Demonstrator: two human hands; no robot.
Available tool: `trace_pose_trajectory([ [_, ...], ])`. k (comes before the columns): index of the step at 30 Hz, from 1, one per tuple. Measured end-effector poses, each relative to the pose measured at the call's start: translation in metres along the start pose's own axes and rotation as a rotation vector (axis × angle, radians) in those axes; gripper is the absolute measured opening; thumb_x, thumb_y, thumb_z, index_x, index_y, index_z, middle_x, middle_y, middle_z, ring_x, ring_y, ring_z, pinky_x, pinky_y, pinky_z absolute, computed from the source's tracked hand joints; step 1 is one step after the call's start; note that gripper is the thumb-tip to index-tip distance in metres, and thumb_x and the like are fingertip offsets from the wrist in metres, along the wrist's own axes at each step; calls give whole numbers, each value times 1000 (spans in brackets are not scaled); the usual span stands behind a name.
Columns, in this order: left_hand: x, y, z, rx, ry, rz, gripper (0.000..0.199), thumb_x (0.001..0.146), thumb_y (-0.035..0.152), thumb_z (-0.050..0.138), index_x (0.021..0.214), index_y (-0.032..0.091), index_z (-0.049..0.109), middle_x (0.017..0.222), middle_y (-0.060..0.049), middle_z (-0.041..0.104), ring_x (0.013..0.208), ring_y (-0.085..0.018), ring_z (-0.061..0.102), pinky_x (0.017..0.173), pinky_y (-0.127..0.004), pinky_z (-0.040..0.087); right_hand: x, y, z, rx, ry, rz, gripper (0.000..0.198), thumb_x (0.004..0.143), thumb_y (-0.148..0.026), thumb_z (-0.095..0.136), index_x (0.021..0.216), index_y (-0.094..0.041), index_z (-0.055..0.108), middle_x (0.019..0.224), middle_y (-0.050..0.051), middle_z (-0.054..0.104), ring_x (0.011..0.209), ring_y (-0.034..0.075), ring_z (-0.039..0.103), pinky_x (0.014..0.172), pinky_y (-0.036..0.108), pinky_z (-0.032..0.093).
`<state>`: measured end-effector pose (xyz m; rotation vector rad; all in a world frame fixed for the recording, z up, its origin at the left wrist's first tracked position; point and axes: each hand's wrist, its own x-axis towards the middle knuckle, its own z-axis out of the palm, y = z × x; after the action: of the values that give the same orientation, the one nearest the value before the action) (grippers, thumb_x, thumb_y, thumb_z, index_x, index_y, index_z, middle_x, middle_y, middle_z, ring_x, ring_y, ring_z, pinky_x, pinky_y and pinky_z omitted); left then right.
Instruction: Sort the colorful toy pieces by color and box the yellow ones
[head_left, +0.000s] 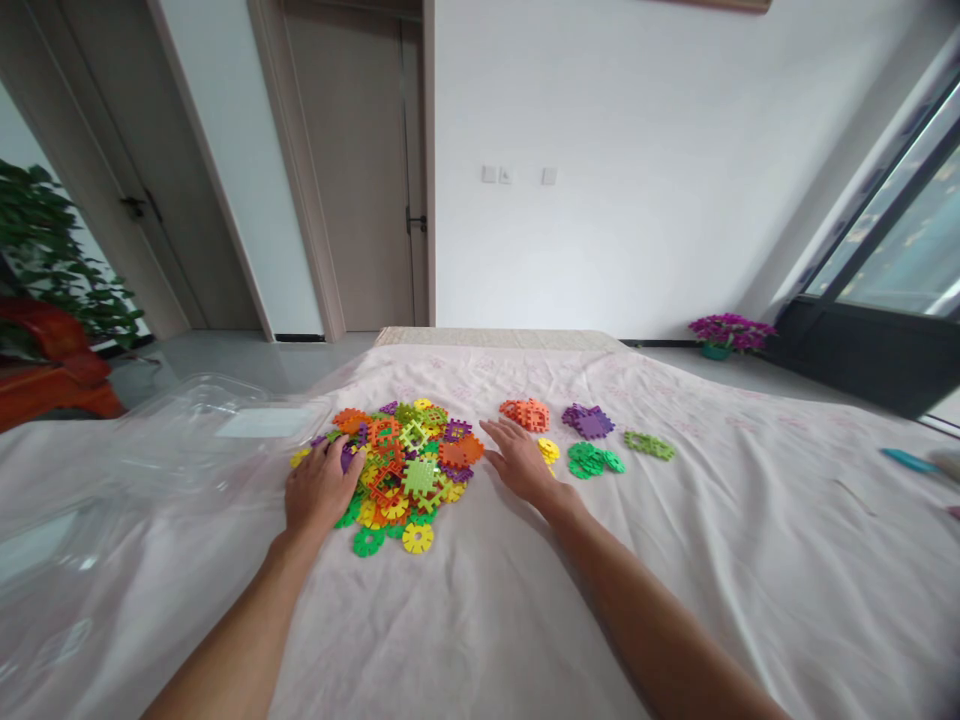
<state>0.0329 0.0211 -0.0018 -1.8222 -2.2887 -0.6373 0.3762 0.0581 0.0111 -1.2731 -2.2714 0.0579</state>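
A mixed heap of flat plastic interlocking pieces [420,478], square lattices and notched discs in orange, green, yellow and purple, lies in front of me. My left hand [321,488] is at the heap's left edge, with a purple interlocking piece [346,457] between thumb and fingers. To the right of the heap, my right hand [519,458] hovers low with its fingers stretched out and nothing in them. Beyond it are small single-colour groups: orange pieces [529,413], purple pieces [589,421], green discs [589,460], light green pieces [650,445] and yellow discs [550,451], partly covered by the hand.
Clear plastic containers [202,440] with white labels stand on the left of the cloth-covered table [720,560]. A blue object [907,460] lies near the right edge. Doors, a leafy plant, a red wooden chair [56,365] and purple flowers are around the table.
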Motion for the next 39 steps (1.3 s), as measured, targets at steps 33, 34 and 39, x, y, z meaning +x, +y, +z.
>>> trace_pose_trajectory([
  [33, -1, 1, -1, 3, 6, 7, 54, 94, 52, 35, 133, 21, 56, 132, -11, 61, 120, -28, 57, 98, -41, 44, 5, 102, -11, 203, 569, 641, 45, 74, -32, 58, 111, -12, 73, 97, 11, 74, 88, 25, 67, 84, 34, 51],
  [34, -1, 2, -1, 2, 7, 6, 54, 94, 52, 35, 133, 21, 56, 132, -11, 61, 120, -27, 57, 99, -40, 44, 6, 105, -8, 227, 548, 638, 48, 72, -30, 58, 115, -11, 71, 101, 11, 73, 89, 24, 68, 85, 35, 52],
  [39, -2, 2, -2, -9, 2, 10, 54, 95, 52, 34, 133, 20, 56, 132, -12, 61, 120, -28, 56, 100, -41, 44, 3, 105, 0, 166, 452, 541, 47, 76, -20, 51, 119, -15, 68, 115, 11, 71, 109, 26, 64, 99, 42, 47],
])
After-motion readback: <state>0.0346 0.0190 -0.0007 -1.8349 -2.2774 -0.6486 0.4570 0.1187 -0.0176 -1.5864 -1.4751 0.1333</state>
